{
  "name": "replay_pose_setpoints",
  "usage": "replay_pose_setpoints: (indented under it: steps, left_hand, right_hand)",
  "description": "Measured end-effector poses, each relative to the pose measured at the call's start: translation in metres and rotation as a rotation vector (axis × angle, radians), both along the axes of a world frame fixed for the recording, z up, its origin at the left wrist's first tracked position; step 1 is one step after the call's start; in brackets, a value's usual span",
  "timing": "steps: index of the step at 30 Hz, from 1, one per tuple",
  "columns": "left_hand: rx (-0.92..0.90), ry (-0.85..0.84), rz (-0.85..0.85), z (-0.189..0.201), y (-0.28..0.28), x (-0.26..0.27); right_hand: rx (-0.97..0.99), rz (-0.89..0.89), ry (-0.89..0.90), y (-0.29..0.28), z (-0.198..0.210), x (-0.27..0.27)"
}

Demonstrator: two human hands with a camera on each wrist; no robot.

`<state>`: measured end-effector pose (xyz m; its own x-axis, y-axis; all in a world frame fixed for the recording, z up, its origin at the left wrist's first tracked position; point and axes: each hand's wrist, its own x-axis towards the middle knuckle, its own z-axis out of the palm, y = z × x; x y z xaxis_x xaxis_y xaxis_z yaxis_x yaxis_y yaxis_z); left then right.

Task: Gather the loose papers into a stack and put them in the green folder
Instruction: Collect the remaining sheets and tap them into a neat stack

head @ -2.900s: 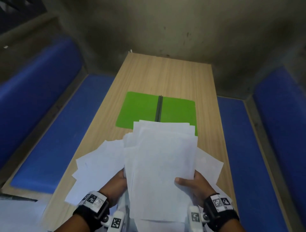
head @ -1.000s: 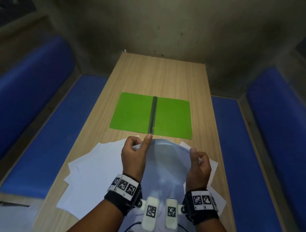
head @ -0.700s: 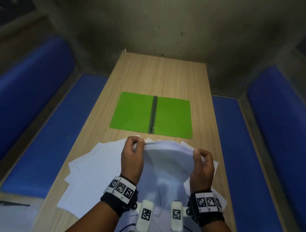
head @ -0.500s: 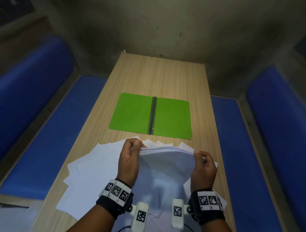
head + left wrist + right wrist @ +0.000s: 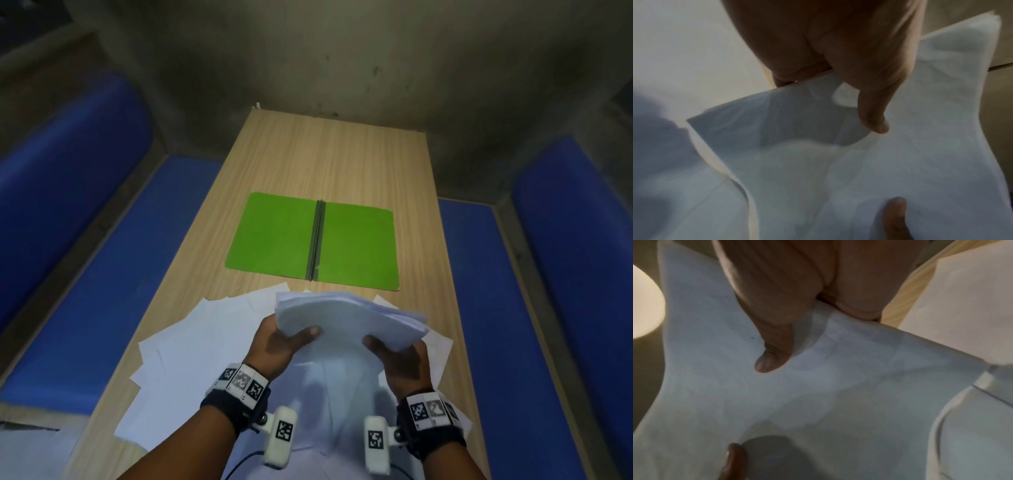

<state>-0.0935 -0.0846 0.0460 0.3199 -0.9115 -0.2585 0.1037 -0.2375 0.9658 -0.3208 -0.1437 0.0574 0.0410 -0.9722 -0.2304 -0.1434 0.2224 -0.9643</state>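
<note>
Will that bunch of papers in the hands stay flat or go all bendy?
Probably bendy: the stack already bows upward between the left hand and right hand. Likely slippery too, since its far edges fan out unevenly. It looks light, as thumbs and fingers alone hold it.

Folder (image 5: 356, 246) lies opened flat on the surface (image 5: 335, 164), mid-way along, spine running away from the person. Nearer the person — loose sheets (image 5: 191, 359) spread on the surface, fanning left and right. Above them, a stack (image 5: 346, 318) held between left hand (image 5: 279, 346) and right hand (image 5: 400, 363). Benches — one (image 5: 102, 274) left of the surface, one (image 5: 507, 325) right.
</note>
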Motion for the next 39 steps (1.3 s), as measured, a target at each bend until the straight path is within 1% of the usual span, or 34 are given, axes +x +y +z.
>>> replay_pose_setpoints:
  steps: [2, 4, 7, 9, 11, 14, 15, 19, 22, 23, 25, 27, 28, 29, 30, 32, 34, 36, 37, 39]
  left_hand:
    - [-0.020, 0.000, -0.001, 0.001, 0.002, 0.001]
    - [-0.005, -0.002, -0.017, -0.002, 0.005, 0.002]
    - [0.084, -0.022, -0.064, -0.014, 0.009, -0.001]
    - [0.116, -0.026, -0.050, -0.017, 0.009, -0.005]
    - [0.097, -0.034, -0.030, -0.017, 0.007, -0.006]
    - [0.078, -0.074, -0.014, -0.014, 0.007, -0.005]
    - [0.085, -0.091, -0.006, -0.016, 0.007, -0.004]
    - [0.145, -0.105, -0.032, -0.030, 0.013, -0.003]
    - [0.152, -0.097, 0.018, -0.023, 0.013, -0.001]
    - [0.129, -0.093, 0.062, -0.016, 0.012, 0.001]
    - [0.078, -0.074, 0.130, -0.004, 0.015, 0.014]
    - [0.104, -0.114, 0.086, 0.002, 0.025, 0.032]
    - [0.159, -0.150, 0.053, 0.004, 0.031, 0.041]
    - [0.208, -0.160, 0.042, 0.004, 0.039, 0.049]
    - [0.241, -0.179, 0.047, 0.003, 0.047, 0.059]
    - [0.270, -0.258, 0.087, 0.005, 0.067, 0.077]
    - [0.353, -0.340, 0.192, 0.000, 0.092, 0.099]
    - [0.434, -0.348, 0.325, -0.007, 0.121, 0.122]
    - [0.450, -0.332, 0.385, -0.009, 0.135, 0.131]
    - [0.462, -0.330, 0.460, -0.010, 0.157, 0.141]
  right_hand:
    - [-0.048, -0.003, -0.091, 0.001, 0.007, -0.003]
    - [-0.023, -0.002, -0.133, 0.002, 0.004, -0.006]
    - [0.092, 0.013, 0.000, 0.006, -0.019, -0.006]
    - [0.144, 0.016, 0.072, 0.009, -0.026, -0.004]
    - [0.092, -0.001, 0.101, 0.010, -0.020, -0.001]
    - [0.007, -0.078, -0.007, 0.011, -0.011, -0.003]
    - [0.011, -0.095, -0.010, 0.012, -0.012, -0.004]
    - [0.195, -0.032, 0.188, 0.015, -0.031, -0.007]
    - [0.139, 0.022, 0.226, 0.007, -0.023, -0.001]
    - [0.108, 0.031, 0.213, 0.003, -0.015, 0.003]
    - [0.067, 0.037, 0.117, -0.005, 0.003, 0.015]
    - [0.071, 0.080, 0.021, -0.008, 0.017, 0.030]
    - [0.085, 0.112, -0.005, -0.008, 0.019, 0.039]
    - [0.096, 0.160, 0.007, -0.006, 0.019, 0.048]
    - [0.101, 0.224, 0.070, -0.004, 0.013, 0.055]
    - [0.165, 0.324, 0.263, 0.006, -0.012, 0.067]
    - [0.345, 0.354, 0.455, 0.019, -0.043, 0.075]
    - [0.448, 0.434, 0.692, 0.037, -0.068, 0.084]
    - [0.450, 0.463, 0.803, 0.046, -0.074, 0.089]
    - [0.427, 0.467, 0.923, 0.059, -0.080, 0.101]
